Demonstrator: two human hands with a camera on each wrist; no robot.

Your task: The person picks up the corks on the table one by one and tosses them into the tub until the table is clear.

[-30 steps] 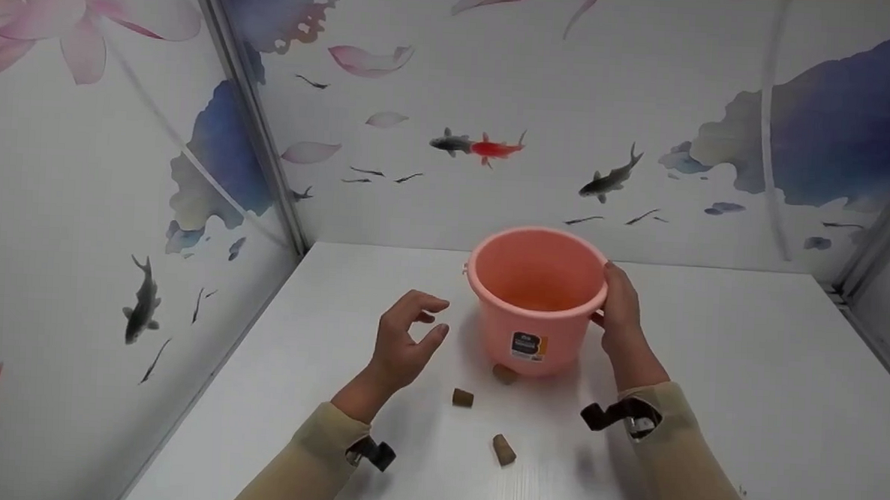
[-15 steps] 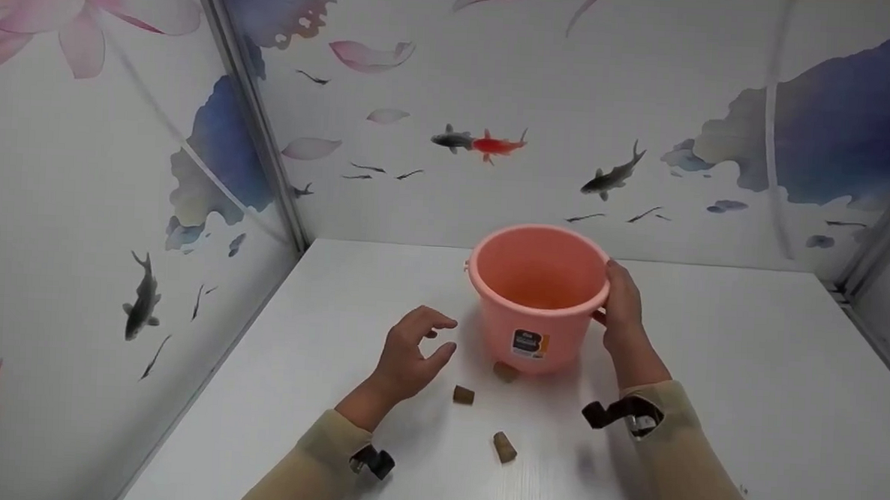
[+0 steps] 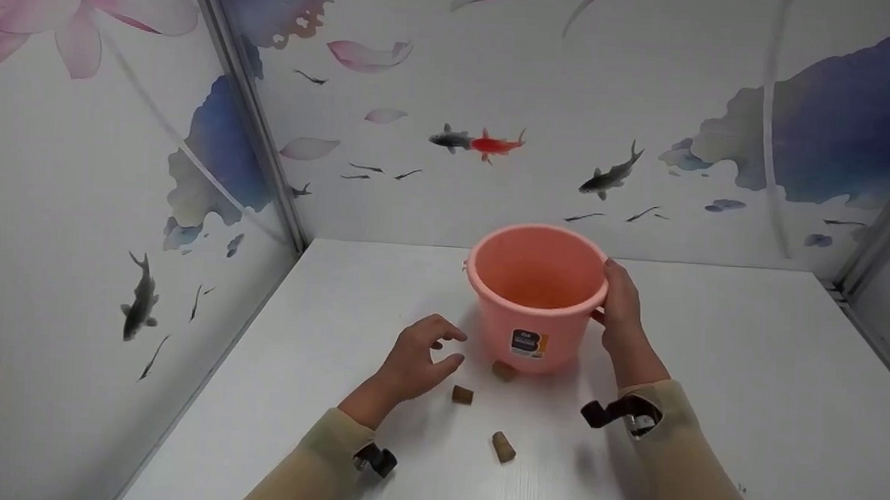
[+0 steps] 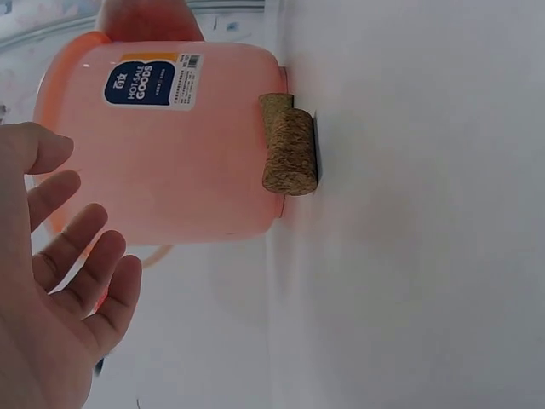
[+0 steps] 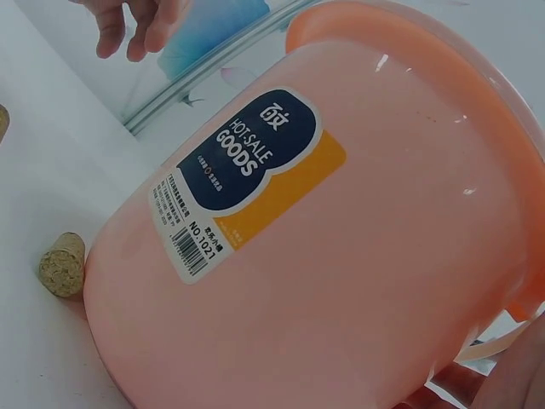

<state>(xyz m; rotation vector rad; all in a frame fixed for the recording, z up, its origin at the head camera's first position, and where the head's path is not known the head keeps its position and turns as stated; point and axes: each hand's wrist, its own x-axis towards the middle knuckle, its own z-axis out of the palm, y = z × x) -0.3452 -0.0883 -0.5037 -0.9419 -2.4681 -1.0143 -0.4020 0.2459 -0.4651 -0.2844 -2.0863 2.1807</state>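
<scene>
A pink plastic bucket (image 3: 535,336) with a paper label stands near the back of the white table. My right hand (image 3: 623,307) grips its right side just below the rim, partly hidden behind the bucket. To the left of the bucket my left hand (image 3: 421,358) hovers with loosely bent fingers and nothing in them; they also show apart in the left wrist view. One cork (image 3: 504,370) lies at the foot of the bucket. A second cork (image 3: 463,395) is just beyond the left fingertips, and a third cork (image 3: 503,447) lies nearer to me.
A printed wall panel (image 3: 387,202) with fish and petals closes off the back of the table (image 3: 748,368). Another panel (image 3: 55,225) runs along the left edge, meeting it at a metal corner post (image 3: 259,122).
My left hand has moved right and slightly toward me, lower beside the bucket and nearer the corks. The right hand, the bucket and the corks have stayed in place.
</scene>
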